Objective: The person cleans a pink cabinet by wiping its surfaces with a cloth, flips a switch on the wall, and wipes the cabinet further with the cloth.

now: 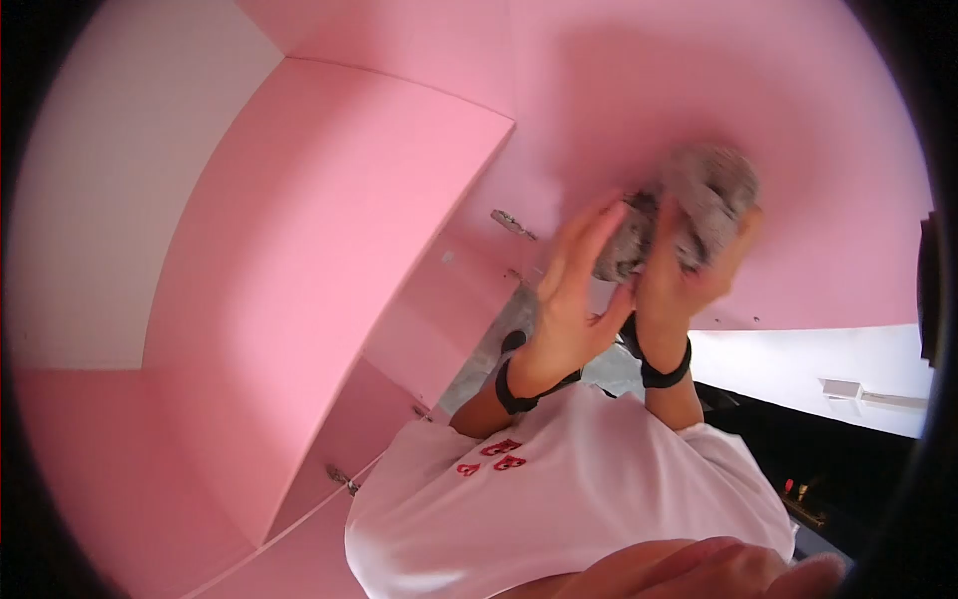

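Observation:
A bunched grey cloth (714, 188) with a fuzzy surface is between my two hands, in front of a pink panel. My right hand (684, 275) wraps its fingers round the larger bundle of it. My left hand (571, 299) has its fingers and thumb about the cloth's nearer left part, the fingers fairly straight. Both wrists wear black bands. Folds hide some fingertips, and whether the cloth touches the panel I cannot tell.
Pink cabinet panels (329, 220) surround me, with a shelf edge running diagonally on the left. Metal hinges (514, 225) stick out near the left hand, and another hinge (342, 479) sits lower left. A white surface (798, 364) and dark area lie at right.

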Available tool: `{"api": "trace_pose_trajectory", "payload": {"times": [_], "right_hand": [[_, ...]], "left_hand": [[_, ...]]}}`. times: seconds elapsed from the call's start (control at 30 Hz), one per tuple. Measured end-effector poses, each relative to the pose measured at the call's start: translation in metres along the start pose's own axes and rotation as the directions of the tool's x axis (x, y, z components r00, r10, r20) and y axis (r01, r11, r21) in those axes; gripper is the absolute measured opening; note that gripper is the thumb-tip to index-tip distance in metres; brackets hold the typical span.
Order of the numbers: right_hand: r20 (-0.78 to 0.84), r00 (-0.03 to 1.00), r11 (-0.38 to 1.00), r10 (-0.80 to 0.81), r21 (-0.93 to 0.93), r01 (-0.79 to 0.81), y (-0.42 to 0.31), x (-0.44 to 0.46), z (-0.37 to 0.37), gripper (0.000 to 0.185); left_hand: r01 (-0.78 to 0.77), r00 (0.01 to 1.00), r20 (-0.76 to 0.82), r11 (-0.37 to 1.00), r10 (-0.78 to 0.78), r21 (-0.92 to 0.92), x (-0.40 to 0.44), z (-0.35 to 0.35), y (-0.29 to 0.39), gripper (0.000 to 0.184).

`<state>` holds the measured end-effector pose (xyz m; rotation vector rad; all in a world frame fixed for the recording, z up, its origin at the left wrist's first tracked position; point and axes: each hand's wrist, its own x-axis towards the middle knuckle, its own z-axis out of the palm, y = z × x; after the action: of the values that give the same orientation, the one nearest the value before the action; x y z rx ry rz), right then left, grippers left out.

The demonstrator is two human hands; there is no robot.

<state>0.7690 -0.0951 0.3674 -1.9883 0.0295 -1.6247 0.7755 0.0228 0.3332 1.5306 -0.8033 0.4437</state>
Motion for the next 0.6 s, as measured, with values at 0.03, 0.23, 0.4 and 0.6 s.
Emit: {"api": "trace_pose_trajectory", "payload": {"times": [0.03, 0.23, 0.4, 0.6], "right_hand": [[0.003, 1.000, 1.000, -0.002, -0.014, 0.003, -0.009, 0.003, 0.017, 0.026], [0.382, 0.912, 0.987, 0.153, -0.009, -0.161, -0.047, 0.009, 0.090, 0.029], [0.513, 0.832, 0.965, 0.214, 0.024, -0.263, -0.048, 0.012, 0.096, 0.029], [0.577, 0.772, 0.941, 0.268, 0.018, -0.339, -0.034, 0.001, 0.067, 0.034]], "left_hand": [[0.003, 1.000, 0.003, 1.000, -0.003, -0.014, 0.004, -0.013, -0.008, 0.069], [0.316, 0.947, -0.006, 0.937, -0.320, -0.149, 0.018, -0.081, -0.037, 0.060], [0.423, 0.905, 0.143, 0.874, -0.400, -0.237, 0.016, -0.087, -0.032, 0.058], [0.225, 0.974, 0.049, 0.968, -0.220, -0.113, 0.023, -0.064, -0.054, 0.067]]}}
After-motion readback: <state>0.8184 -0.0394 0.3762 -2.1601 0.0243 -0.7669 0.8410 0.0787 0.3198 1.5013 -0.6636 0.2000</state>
